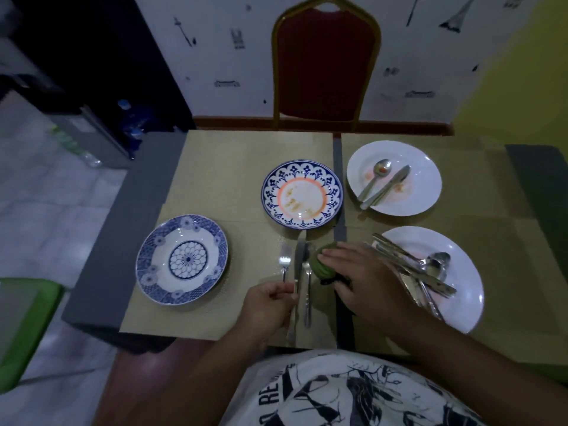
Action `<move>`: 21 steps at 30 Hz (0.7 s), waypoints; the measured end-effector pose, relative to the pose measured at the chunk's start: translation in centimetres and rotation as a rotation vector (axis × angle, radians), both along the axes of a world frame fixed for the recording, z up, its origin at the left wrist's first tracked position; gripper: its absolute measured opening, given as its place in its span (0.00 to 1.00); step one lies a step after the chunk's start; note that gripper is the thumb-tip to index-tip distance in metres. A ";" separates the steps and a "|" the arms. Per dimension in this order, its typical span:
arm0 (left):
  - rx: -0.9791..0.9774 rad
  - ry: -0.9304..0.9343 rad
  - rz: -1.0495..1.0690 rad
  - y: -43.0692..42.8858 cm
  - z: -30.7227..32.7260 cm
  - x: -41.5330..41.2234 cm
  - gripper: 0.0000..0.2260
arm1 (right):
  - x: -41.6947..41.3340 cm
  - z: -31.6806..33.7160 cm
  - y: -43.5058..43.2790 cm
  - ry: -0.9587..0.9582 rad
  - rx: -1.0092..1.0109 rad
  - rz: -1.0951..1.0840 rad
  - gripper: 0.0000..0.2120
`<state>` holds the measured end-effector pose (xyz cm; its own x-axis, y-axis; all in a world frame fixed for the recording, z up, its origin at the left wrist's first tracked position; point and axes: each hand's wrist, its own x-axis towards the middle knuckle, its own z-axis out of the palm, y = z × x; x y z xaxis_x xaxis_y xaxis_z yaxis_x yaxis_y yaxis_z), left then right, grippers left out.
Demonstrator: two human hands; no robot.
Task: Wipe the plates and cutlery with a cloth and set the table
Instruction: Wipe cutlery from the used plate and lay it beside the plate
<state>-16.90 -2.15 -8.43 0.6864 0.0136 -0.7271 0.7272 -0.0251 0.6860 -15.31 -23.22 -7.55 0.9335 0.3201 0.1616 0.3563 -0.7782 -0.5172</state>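
The fork [285,259] lies on the table [116,241] just left of the knife [298,259] and spoon [307,290]. Your left grip [267,302] pinches its handle end. It is light, stiff and likely slick, so hold the handle. Your right grip [362,278] rests with fingers straight on the soft green cloth [319,269], and its thumb is hidden. Dim light blurs the cutlery pile [415,269].
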 end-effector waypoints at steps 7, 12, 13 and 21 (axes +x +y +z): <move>0.158 -0.024 0.032 4.4 -1.3 0.4 0.04 | 0.9 -1.6 2.4 0.019 0.014 0.067 0.29; 0.309 -0.078 -0.014 5.9 -2.8 2.0 0.05 | 1.0 -2.2 3.7 0.049 0.020 0.076 0.30; 0.354 -0.107 -0.044 6.0 -3.2 2.2 0.05 | 1.0 -2.2 3.8 0.053 0.021 0.072 0.30; 0.561 -0.313 -0.202 6.5 -4.9 2.2 0.08 | 1.0 -2.3 4.5 0.083 0.032 0.037 0.29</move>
